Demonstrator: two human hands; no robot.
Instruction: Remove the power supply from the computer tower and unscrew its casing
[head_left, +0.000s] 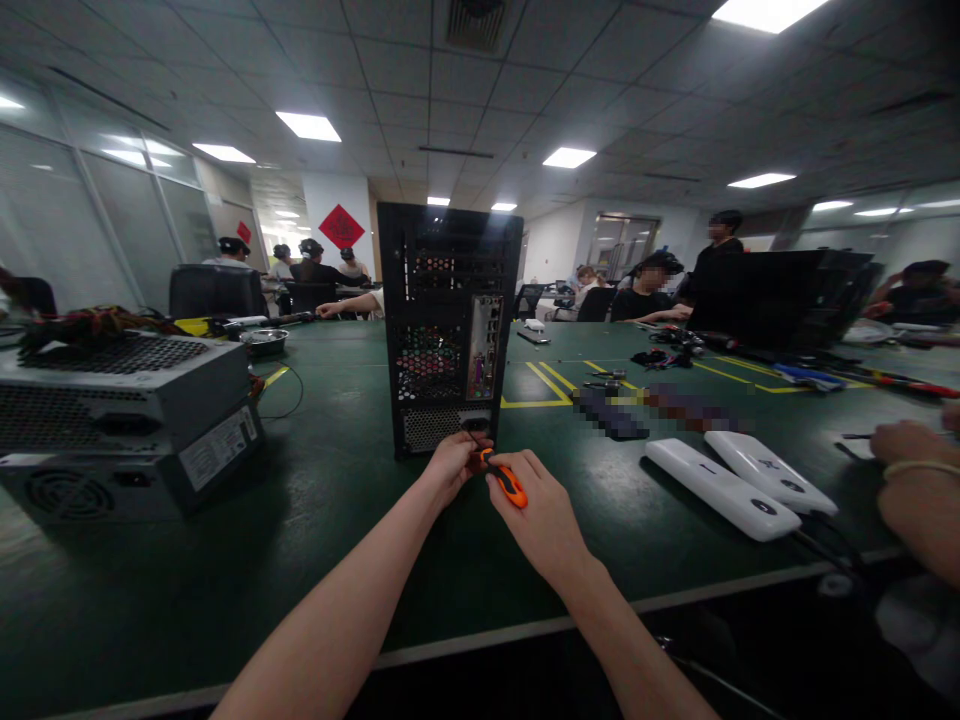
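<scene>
From afar I see lit panels [309, 126] across a tiled ceiling [397, 68]. At left runs a glass wall [45, 205]; a red sign [341, 227] hangs on a white pillar [313, 192].

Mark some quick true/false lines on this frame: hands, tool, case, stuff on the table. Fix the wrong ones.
1. The right hand holds a screwdriver. True.
2. The screwdriver's handle is all green. False: it is orange and black.
3. The left hand is at the lower end of the case. True.
4. The case lies on its side. False: it stands upright on the table.
5. Two power supplies are stacked left of the case. True.
6. Just one white device lies right of the right hand. False: two white devices lie there.
</scene>
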